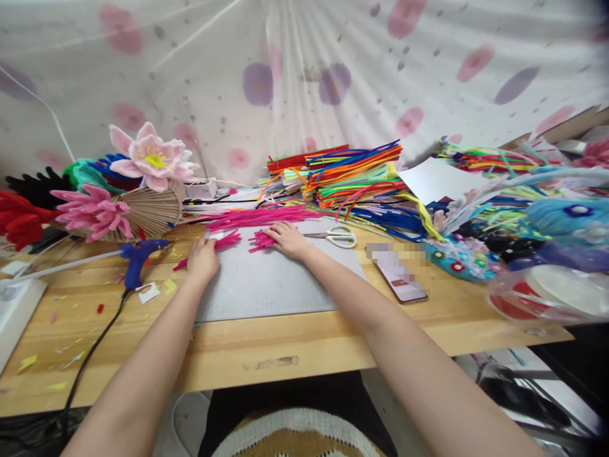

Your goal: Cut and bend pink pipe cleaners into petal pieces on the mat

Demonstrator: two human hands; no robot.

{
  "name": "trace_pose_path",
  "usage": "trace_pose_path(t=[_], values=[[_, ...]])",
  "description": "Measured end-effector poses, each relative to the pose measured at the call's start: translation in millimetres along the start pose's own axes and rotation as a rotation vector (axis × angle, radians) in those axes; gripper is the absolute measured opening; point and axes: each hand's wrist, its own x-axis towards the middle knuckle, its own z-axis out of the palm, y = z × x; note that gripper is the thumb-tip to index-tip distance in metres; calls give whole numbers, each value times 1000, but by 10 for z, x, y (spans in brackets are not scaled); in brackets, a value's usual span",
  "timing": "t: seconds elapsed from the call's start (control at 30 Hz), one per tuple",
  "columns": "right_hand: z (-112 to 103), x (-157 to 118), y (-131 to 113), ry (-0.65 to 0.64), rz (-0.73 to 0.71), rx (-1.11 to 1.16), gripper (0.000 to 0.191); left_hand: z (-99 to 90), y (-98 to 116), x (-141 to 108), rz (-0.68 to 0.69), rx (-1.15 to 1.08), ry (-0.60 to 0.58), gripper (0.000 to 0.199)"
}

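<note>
My left hand (203, 259) is closed round a bunch of short magenta pipe cleaners (228, 240), whose ends stick out on both sides of it above the grey mat (266, 289). To its right, my right hand (287, 240) rests over a second short magenta bunch (261, 240), its fingers together on the right end of the pieces. Behind both hands, long magenta pipe cleaners (257, 218) lie across the back edge of the mat. White-handled scissors (340, 237) lie just right of my right hand, blades toward it.
A blue glue gun (137, 260) with a black cord is at the left, beside fluffy flowers (152, 158). A phone (397, 273) lies right of the mat. Colourful pipe cleaner bundles (352, 174) are piled behind. A plastic-wrapped red and white container (547, 295) stands at the right edge.
</note>
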Motion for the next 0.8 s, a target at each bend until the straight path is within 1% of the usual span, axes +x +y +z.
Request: trace_pose_path(t=[0.1, 0.2, 0.27, 0.33, 0.43, 0.53, 0.6, 0.67, 0.73, 0.8], values=[[25, 73, 71, 22, 14, -4, 49, 68, 78, -23, -58, -53, 68, 40], [-6, 36, 47, 121, 29, 21, 59, 93, 189, -35, -98, -136, 188, 43], [-41, -43, 1, 211, 38, 48, 69, 75, 233, -47, -79, -183, 289, 48], [-75, -143, -49, 283, 56, 76, 68, 36, 239, -66, -20, -222, 337, 50], [-106, -287, -91, 337, 155, 117, 48, -27, 211, -105, 36, -265, 300, 39], [-115, -377, -82, 346, 319, 134, 33, -63, 204, -146, -8, -273, 271, 32], [-119, -402, -63, 353, 411, 137, 29, -66, 217, -167, -35, -255, 231, 32], [-126, -409, -49, 355, 474, 147, 26, -58, 229, -178, -44, -228, 154, 33], [-135, -409, -49, 340, 496, 160, 24, -49, 232, -177, -44, -207, 87, 32], [-144, -408, -57, 325, 489, 170, 23, -48, 227, -168, -35, -198, 55, 30]])
